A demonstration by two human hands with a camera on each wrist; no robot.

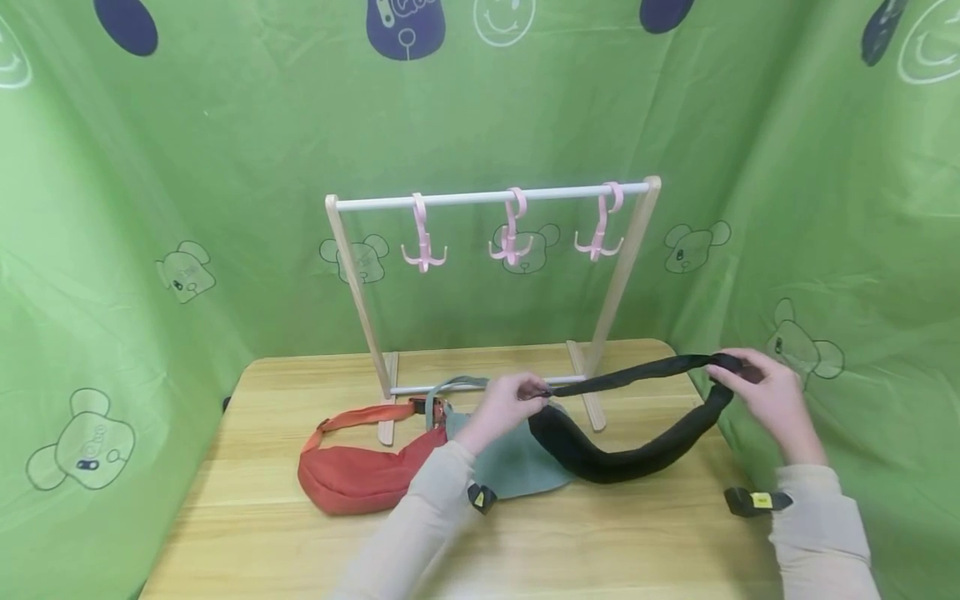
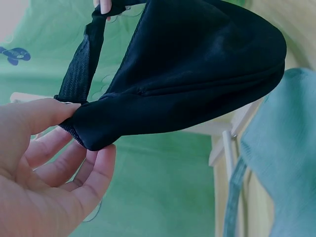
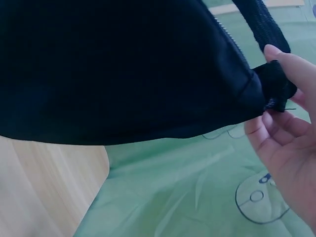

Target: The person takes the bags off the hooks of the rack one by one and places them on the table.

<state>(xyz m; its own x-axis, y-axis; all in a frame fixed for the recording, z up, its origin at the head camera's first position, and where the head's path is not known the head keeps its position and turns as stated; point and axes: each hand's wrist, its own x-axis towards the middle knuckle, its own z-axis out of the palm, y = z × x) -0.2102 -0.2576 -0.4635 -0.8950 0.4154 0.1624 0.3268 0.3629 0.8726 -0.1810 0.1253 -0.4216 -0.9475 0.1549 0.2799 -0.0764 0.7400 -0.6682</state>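
Note:
A black shoulder bag (image 1: 622, 465) with a zipper and a strap (image 1: 637, 372) hangs between both hands above the right part of the table. The left hand (image 1: 504, 410) pinches one end of it where strap and body join, thumb on top in the left wrist view. At the opposite end, the right hand (image 1: 765, 396) grips the strap's base between thumb and fingers, as the right wrist view shows. Below and left of the black bag lie a teal bag (image 1: 517, 462), partly hidden by the left hand, and a red bag (image 1: 360, 475) with an orange strap.
Behind the bags stands a wooden-legged rack (image 1: 630, 267) with a white top bar (image 1: 465, 198). Three pink hooks hang from it, among them the middle hook (image 1: 510, 237). Green printed curtains (image 1: 225, 167) enclose the wooden table (image 1: 255, 517).

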